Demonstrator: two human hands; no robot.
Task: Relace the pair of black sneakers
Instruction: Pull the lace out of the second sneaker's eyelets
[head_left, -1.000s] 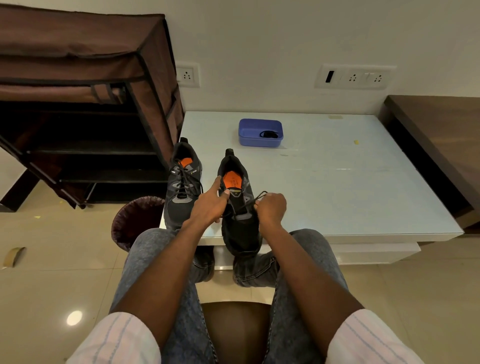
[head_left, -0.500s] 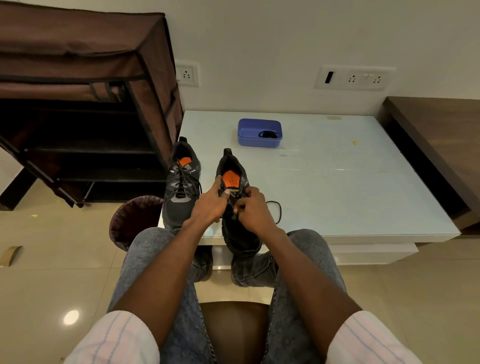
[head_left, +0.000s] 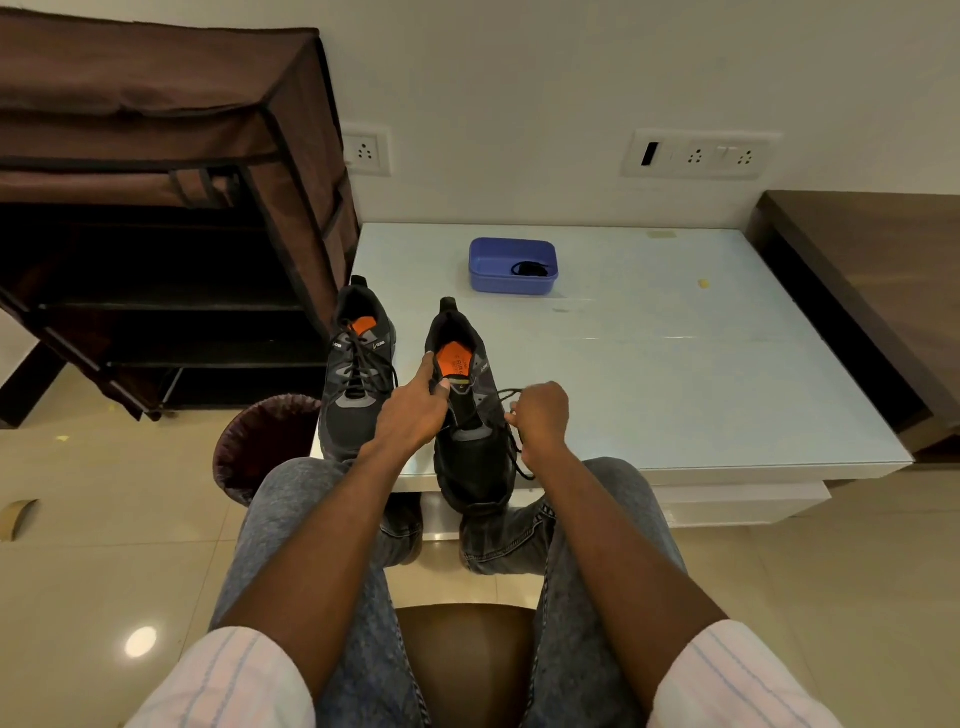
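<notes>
Your left hand (head_left: 410, 415) grips the tongue of the unlaced sneaker (head_left: 467, 415), which stands at the near edge of the white table (head_left: 675, 374). Your right hand (head_left: 540, 415) pinches the black lace (head_left: 506, 397) beside it. The laced sneaker (head_left: 358, 374) stands just left of it.

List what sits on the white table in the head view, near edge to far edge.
Held sneaker, its toe hanging over the near edge → laced sneaker → blue box holding a black lace, nearest the wall.
</notes>
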